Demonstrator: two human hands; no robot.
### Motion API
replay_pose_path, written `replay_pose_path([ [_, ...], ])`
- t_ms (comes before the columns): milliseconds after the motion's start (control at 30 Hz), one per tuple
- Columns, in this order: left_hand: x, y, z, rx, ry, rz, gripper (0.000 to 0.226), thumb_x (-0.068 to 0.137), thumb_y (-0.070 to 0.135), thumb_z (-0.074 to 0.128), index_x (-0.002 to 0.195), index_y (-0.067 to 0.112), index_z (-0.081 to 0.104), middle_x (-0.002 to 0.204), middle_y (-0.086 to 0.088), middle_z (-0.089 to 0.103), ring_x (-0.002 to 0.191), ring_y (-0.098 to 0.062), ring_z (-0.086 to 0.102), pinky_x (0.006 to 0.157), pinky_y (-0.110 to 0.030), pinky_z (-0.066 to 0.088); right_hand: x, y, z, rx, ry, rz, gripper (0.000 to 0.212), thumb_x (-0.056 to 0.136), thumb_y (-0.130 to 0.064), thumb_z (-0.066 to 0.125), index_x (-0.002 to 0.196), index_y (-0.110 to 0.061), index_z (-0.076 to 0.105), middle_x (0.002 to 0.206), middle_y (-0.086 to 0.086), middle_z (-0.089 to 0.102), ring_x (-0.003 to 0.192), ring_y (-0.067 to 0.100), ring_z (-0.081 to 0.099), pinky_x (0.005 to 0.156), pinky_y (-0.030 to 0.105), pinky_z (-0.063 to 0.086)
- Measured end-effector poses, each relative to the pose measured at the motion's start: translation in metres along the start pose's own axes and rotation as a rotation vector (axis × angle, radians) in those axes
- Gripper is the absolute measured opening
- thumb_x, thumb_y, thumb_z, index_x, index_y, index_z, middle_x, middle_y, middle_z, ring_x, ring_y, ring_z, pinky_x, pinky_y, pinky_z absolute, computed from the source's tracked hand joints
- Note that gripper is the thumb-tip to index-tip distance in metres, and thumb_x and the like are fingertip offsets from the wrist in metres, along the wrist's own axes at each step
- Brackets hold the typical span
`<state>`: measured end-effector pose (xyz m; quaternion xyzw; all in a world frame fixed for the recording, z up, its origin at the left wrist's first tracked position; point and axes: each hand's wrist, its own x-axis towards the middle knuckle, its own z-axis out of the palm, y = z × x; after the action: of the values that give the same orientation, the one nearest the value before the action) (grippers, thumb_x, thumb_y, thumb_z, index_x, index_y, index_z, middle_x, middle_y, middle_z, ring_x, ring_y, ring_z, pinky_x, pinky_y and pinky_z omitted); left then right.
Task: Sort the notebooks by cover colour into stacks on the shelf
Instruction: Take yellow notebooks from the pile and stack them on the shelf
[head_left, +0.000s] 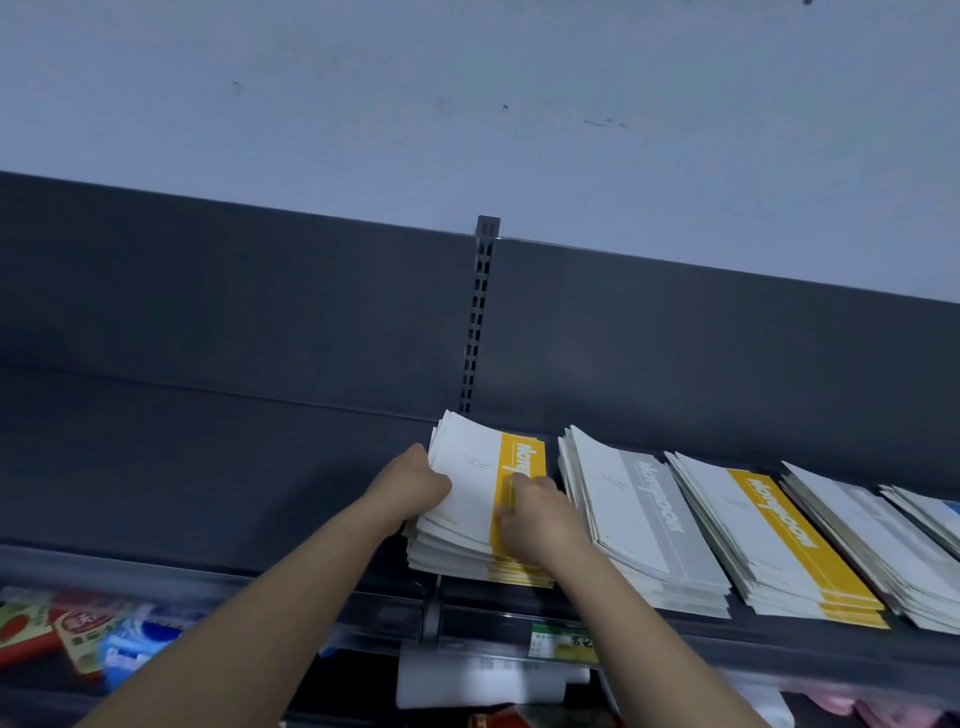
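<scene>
A stack of white notebooks with a yellow band (470, 488) lies on the dark grey shelf (218, 499). My left hand (415, 480) grips the stack's left edge with curled fingers. My right hand (535, 517) rests on the yellow band at the stack's right side, fingers bent onto the top cover. To the right lie a grey-banded stack (639, 525), another yellow-banded stack (774, 540), a further grey-banded stack (883, 551) and a stack with a blue cover (940, 512) at the frame's edge.
A slotted upright post (480, 312) runs up the dark back panel behind the stacks. The shelf's left half is bare. Below the shelf's front rail hang a green price label (561, 642) and coloured packets (88, 639) on a lower level.
</scene>
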<state>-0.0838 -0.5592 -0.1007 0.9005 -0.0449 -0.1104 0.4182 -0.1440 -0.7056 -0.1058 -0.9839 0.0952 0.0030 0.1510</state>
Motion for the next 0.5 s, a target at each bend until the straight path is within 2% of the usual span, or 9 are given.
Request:
replay_pose_path([
  [100, -0.0003, 0.0007, 0.0023, -0.085, -0.041, 0.006, 0.006, 0.091, 0.021, 0.055, 0.088, 0.019, 0.05, 0.09, 0.004, 0.056, 0.087, -0.018, 0.057, 0.073, -0.028, 0.047, 0.0004, -0.0021, 0.0024, 0.128, -0.036, 0.045, 0.04, 0.098, -0.031, 0.043, 0.134, -0.013, 0.039, 0.146, 0.012, 0.03, 0.119, 0.03, 0.049, 0.094, 0.036, 0.043],
  [200, 0.0007, 0.0019, 0.0042, -0.071, -0.054, -0.008, 0.012, 0.091, 0.024, 0.059, 0.098, 0.017, 0.052, 0.091, 0.004, 0.058, 0.091, -0.019, 0.06, 0.073, -0.029, 0.049, -0.0014, -0.002, 0.0002, 0.206, -0.037, 0.107, 0.049, 0.098, -0.034, 0.047, 0.139, -0.015, 0.032, 0.151, 0.016, 0.019, 0.116, 0.03, 0.053, 0.086, 0.031, 0.041],
  [300, 0.0037, 0.0022, 0.0031, -0.192, -0.097, -0.086, 0.022, 0.089, 0.024, 0.064, 0.106, 0.011, 0.057, 0.1, -0.004, 0.065, 0.09, -0.021, 0.063, 0.07, -0.032, 0.052, -0.0026, -0.0001, 0.0003, 0.238, -0.021, 0.104, 0.047, 0.097, -0.036, 0.048, 0.137, -0.016, 0.035, 0.14, 0.012, 0.035, 0.113, 0.028, 0.054, 0.087, 0.031, 0.043],
  [400, 0.0018, 0.0035, 0.0004, -0.258, -0.149, -0.15, 0.023, 0.09, 0.022, 0.064, 0.106, 0.006, 0.059, 0.088, -0.007, 0.065, 0.07, -0.018, 0.06, 0.053, -0.027, 0.045, -0.0033, 0.001, 0.0017, 0.254, -0.019, 0.105, 0.046, 0.097, -0.037, 0.048, 0.136, -0.017, 0.038, 0.136, 0.01, 0.039, 0.113, 0.027, 0.053, 0.088, 0.032, 0.043],
  [500, -0.0011, 0.0036, -0.0022, -0.342, -0.184, -0.157, 0.018, 0.089, 0.016, 0.065, 0.102, 0.005, 0.06, 0.081, -0.005, 0.065, 0.066, -0.016, 0.06, 0.049, -0.025, 0.044, -0.0018, 0.0036, 0.0017, 0.3, -0.012, 0.099, 0.047, 0.095, -0.035, 0.052, 0.136, -0.017, 0.038, 0.136, 0.009, 0.041, 0.115, 0.028, 0.053, 0.091, 0.034, 0.045],
])
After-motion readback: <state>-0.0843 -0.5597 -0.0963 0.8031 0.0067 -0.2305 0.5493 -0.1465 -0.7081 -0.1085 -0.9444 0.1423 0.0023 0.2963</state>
